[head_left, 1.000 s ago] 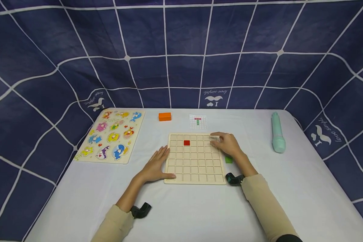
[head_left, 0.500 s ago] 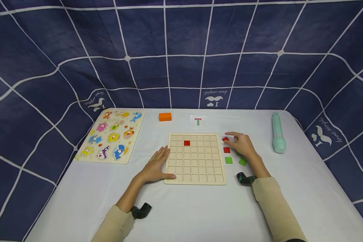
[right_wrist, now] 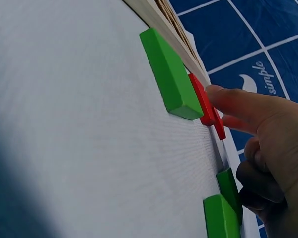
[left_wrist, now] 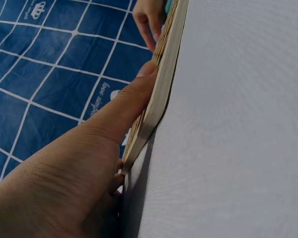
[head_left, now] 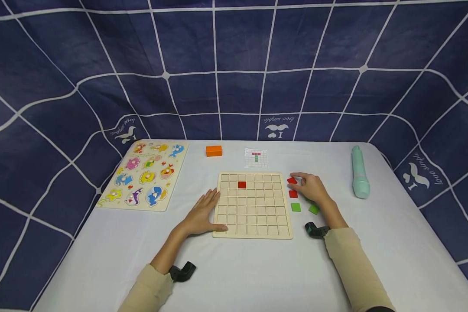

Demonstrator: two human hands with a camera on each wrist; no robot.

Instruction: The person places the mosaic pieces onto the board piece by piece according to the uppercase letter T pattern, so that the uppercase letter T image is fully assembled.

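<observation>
My left hand (head_left: 200, 213) rests on the left edge of a wooden grid board (head_left: 252, 234). Its thumb lies over the board's front left corner, as the left wrist view shows up close. One red square tile (head_left: 242, 185) sits in a cell of an upper row. Right of the board, my right hand (head_left: 311, 188) has thumb and index finger at opposite edges of a red tile (head_left: 292, 180) on the table. A second red tile (head_left: 293, 194) lies just below it. Green tiles (head_left: 295, 207) lie nearer me, one (right_wrist: 228, 196) partly behind my curled fingers in the right wrist view.
A small printed card (head_left: 256, 158) with a red and green T pattern lies behind the board. An orange block (head_left: 213, 151) stands left of it. An animal peg puzzle (head_left: 144, 175) lies at the left, a mint-green microphone-shaped object (head_left: 360, 173) at the right.
My right hand has moved right from the board's upper right corner to the loose red tile, its thumb and index finger drawing closer around it. The left hand stays put.
</observation>
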